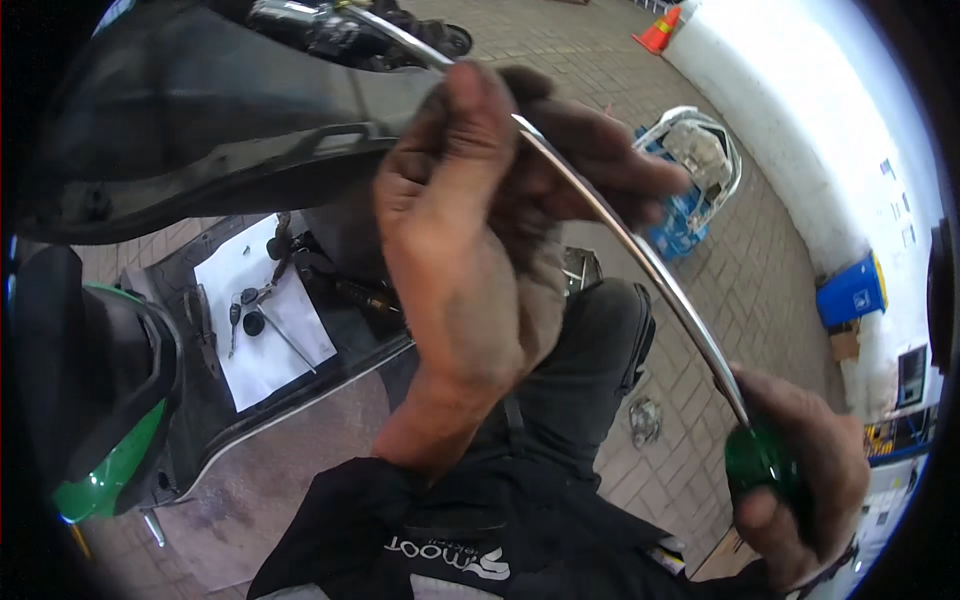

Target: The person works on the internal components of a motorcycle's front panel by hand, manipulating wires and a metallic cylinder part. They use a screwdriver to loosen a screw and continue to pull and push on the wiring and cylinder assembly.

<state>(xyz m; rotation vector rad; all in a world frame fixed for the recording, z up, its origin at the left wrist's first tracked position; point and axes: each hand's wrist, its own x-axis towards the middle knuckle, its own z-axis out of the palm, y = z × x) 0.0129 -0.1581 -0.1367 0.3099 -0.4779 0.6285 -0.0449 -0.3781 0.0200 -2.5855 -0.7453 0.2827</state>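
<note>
A long screwdriver with a bright metal shaft (648,262) and a green handle (757,468) slants across the middle of the view. At its lower right end, my right hand (815,450) is wrapped around the handle. My left hand (470,210) grips the shaft farther up, the thumb on one side and the fingers reaching across behind it. Beyond that hand the shaft runs on to the upper left, in front of dark machinery (330,30). The tip cannot be made out there.
At left stands a scooter with black and green panels (115,470). A white sheet (225,270) on its footboard bears several small parts. Bricks pave the floor. Around it are an orange cone (657,32), a blue bin (851,288) and a pale frame-like part (700,145) on something blue.
</note>
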